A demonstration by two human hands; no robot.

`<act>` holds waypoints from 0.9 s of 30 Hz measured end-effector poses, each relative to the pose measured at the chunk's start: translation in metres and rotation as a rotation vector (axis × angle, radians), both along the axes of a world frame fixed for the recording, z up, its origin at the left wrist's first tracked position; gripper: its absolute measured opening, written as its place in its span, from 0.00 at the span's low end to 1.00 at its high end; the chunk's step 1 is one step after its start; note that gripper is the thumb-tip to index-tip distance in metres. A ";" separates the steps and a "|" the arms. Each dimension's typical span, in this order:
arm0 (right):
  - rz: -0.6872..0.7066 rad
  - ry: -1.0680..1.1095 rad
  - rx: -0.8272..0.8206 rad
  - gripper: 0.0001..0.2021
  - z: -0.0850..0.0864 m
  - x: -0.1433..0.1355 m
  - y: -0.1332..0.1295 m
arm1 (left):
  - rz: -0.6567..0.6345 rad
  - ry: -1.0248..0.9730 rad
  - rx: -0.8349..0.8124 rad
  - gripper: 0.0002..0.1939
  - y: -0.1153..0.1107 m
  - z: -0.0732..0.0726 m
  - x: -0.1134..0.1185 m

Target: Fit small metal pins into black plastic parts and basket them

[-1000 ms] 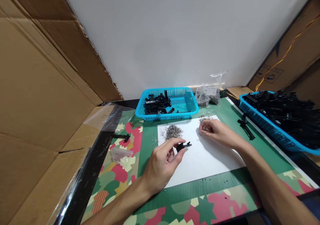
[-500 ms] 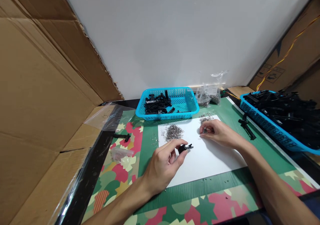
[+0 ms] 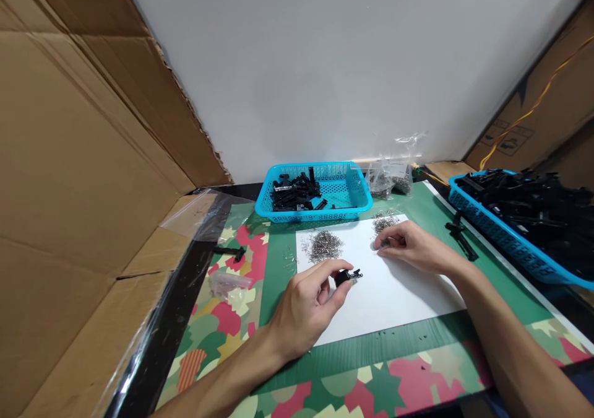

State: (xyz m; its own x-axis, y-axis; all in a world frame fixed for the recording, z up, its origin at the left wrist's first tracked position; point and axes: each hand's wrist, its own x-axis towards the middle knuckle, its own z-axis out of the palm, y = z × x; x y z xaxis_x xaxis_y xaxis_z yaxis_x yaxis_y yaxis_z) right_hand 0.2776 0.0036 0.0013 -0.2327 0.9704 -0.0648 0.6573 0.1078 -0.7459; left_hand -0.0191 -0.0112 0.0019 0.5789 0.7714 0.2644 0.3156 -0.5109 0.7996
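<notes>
Between thumb and fingers, my left hand (image 3: 310,300) grips a small black plastic part (image 3: 346,277) with a slim end pointing right, held above the white sheet (image 3: 394,294). My right hand (image 3: 413,246) is pinched low over the sheet, fingertips together; whatever is between them is too small or hidden to make out. Just beyond those fingertips lies a small pile of tiny metal pieces (image 3: 384,222). A larger heap of tiny metal pieces (image 3: 325,245) spreads on the sheet beyond my left hand.
A blue basket (image 3: 320,215) at the back holds black parts; another blue basket (image 3: 520,244) at right is heaped with them. Clear bags (image 3: 390,176) stand between. Single black parts lie at right (image 3: 461,238) and left (image 3: 232,252). A plastic bag (image 3: 229,283) lies at left.
The whole view has shifted slightly, moving things a little to the right in the picture. Both hands keep nearly the same pose, and the left still holds the black part.
</notes>
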 end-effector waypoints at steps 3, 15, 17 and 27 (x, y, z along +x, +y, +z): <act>0.000 0.015 0.003 0.07 0.000 0.000 0.000 | -0.007 -0.003 -0.001 0.11 0.000 0.000 0.000; 0.002 0.096 -0.043 0.11 0.010 0.011 -0.004 | -0.003 0.013 -0.047 0.12 -0.001 0.002 -0.002; -0.010 0.152 -0.020 0.12 0.011 0.010 -0.006 | 0.002 -0.011 -0.126 0.12 -0.001 0.003 -0.002; 0.093 0.490 0.053 0.13 0.012 -0.039 -0.017 | -0.092 -0.127 -0.545 0.14 -0.002 0.016 0.003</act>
State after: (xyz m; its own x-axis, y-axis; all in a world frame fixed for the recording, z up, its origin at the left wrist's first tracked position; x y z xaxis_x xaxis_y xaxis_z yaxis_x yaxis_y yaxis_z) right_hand 0.2387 -0.0137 0.0131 -0.3090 0.9431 0.1228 0.2173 0.1958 -0.9563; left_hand -0.0156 -0.0128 0.0180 0.6398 0.7636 -0.0864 0.1739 -0.0343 0.9842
